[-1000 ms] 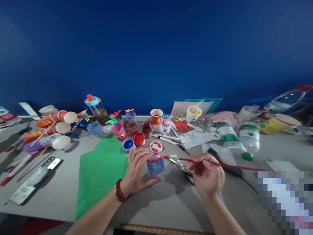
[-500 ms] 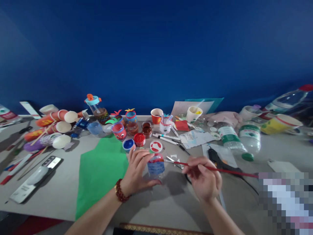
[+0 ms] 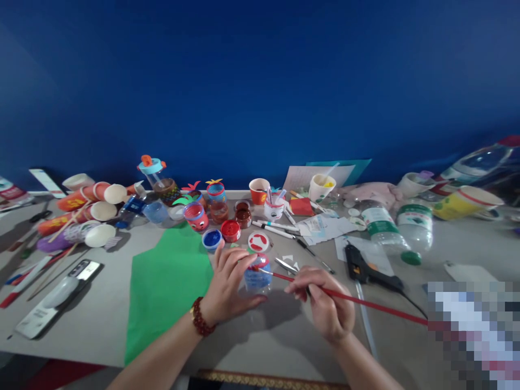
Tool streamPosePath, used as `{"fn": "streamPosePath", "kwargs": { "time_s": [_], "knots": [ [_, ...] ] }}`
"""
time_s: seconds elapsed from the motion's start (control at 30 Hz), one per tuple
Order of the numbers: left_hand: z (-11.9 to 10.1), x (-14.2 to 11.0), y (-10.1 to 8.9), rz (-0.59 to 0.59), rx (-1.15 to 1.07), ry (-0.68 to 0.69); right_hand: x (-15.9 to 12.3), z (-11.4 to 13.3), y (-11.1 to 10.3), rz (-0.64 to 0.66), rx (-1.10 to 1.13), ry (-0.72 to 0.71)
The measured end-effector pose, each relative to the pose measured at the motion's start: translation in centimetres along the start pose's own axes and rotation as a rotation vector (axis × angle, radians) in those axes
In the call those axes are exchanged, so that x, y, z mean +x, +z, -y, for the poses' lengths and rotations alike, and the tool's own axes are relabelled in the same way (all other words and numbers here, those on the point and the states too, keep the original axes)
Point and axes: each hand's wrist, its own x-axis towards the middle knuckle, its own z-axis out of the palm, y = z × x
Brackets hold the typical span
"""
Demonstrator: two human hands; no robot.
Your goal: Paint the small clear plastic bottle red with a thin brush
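My left hand (image 3: 227, 281) is wrapped round a small clear cut bottle (image 3: 257, 275) that is painted blue with a red rim; it stands on the grey table (image 3: 284, 336). My right hand (image 3: 325, 306) pinches a long red paintbrush (image 3: 357, 300) whose tip touches the bottle's red rim. A red bead bracelet (image 3: 199, 318) sits on my left wrist. Open paint pots, blue (image 3: 212, 238) and red (image 3: 231, 230), stand just behind the bottle, next to a white lid with red paint (image 3: 259, 242).
A green paper sheet (image 3: 166, 284) lies left of my left hand. Scissors (image 3: 286, 265) and a black glue gun (image 3: 365, 268) lie to the right. Paper cups (image 3: 101, 203), decorated bottles, markers, plastic bottles (image 3: 382, 227) and a phone (image 3: 60, 295) crowd the table.
My right hand has moved left and nearer, and the brush tip has reached the bottle's rim. My left hand keeps its hold on the bottle.
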Motion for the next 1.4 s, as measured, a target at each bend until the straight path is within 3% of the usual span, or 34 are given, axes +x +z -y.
{"fn": "streamPosePath", "kwargs": {
  "time_s": [0.1,0.2,0.5,0.73,0.93,1.13,1.4],
  "knots": [
    [0.0,0.0,0.0,0.003,0.002,-0.005,-0.1,-0.2,-0.1,0.074,-0.021,-0.075],
    [0.0,-0.1,0.0,0.0,0.0,-0.011,-0.1,-0.3,-0.1,0.071,-0.045,-0.064],
    [0.0,0.0,-0.2,-0.009,-0.003,-0.01,0.4,-0.6,-0.8,-0.057,0.053,-0.016],
    [0.0,0.0,-0.1,-0.009,-0.005,0.003,0.4,-0.8,-0.4,-0.021,0.089,0.049],
    [0.1,-0.1,-0.1,-0.028,0.006,-0.017,1.0,-0.6,-1.2,-0.126,0.151,0.073],
    [0.1,0.0,-0.1,-0.033,0.0,-0.01,0.9,-0.5,-0.8,-0.106,0.179,0.133],
    [0.1,0.0,-0.3,0.001,-0.007,-0.036,2.0,0.5,-0.7,-0.304,0.218,0.039]
  ]
}}
